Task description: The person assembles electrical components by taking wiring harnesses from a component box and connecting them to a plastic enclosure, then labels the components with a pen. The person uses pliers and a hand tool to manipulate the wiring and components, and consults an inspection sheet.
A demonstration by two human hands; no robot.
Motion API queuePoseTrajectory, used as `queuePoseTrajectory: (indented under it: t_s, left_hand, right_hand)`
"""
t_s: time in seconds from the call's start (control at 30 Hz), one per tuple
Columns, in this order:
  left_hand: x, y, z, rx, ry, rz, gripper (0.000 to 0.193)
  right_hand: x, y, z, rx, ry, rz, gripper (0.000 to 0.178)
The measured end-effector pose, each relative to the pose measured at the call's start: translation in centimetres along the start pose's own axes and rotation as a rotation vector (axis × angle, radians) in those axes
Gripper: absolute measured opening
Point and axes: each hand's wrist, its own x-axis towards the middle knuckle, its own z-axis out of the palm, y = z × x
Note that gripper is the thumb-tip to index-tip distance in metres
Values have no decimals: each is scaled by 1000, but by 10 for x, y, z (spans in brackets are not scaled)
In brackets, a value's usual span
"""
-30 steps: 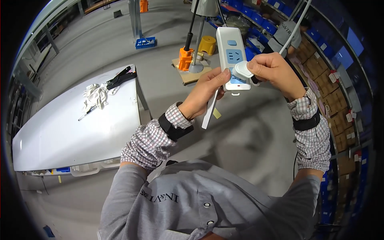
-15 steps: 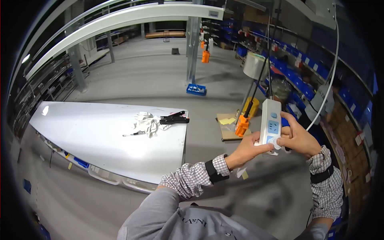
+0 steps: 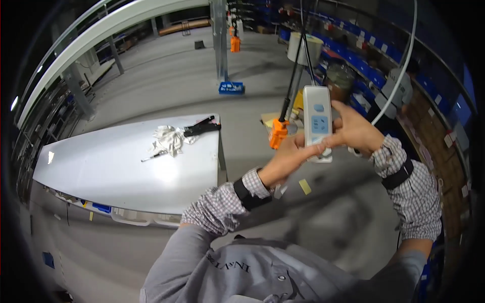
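Observation:
A white power strip point(image 3: 318, 106) with a pale blue switch and sockets hangs upright on a dark cord. Both hands hold its lower half. Around its lower left edge my left hand point(image 3: 289, 157) is closed, the thumb lying across the front. From the right, my right hand point(image 3: 354, 130) grips the strip's side, its thumb meeting the left one over the lowest socket. A small white part shows under the thumbs, too covered to name. Just left of the strip hangs an orange socket box point(image 3: 278, 134) on a black cable.
On the white table point(image 3: 101, 166) to the left lie crumpled white gloves point(image 3: 168, 140), a black stapler-like tool point(image 3: 203, 126) and a pen point(image 3: 154, 156). A blue bin point(image 3: 232, 88) stands on the floor beside a metal post point(image 3: 220, 45). A person point(image 3: 396, 91) is near blue shelf bins at right.
The view has shifted, so the table and strip appear further left and higher. The white plug-like piece seen at the lower socket is now mostly covered by my thumbs. Both hands keep their hold.

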Motion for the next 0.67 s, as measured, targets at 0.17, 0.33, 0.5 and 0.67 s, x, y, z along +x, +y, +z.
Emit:
queuePoseTrajectory:
  t_s: [0.17,0.33,0.5,0.67]
  left_hand:
    - [16,-14,-6,-106,-52,147,44]
    - [-5,-14,-13,16,13,116,47]
    - [-73,-67,-11,-406,185,-257,64]
    - [-123,-178,-4,-955,347,-684,47]
  right_hand:
    - [5,-6,-6,-213,45,-49,84]
    - [30,-9,11,200,-113,-42,54]
    - [53,28,35,-5,-160,-228,40]
    - [52,61,-26,-152,-84,-227,53]
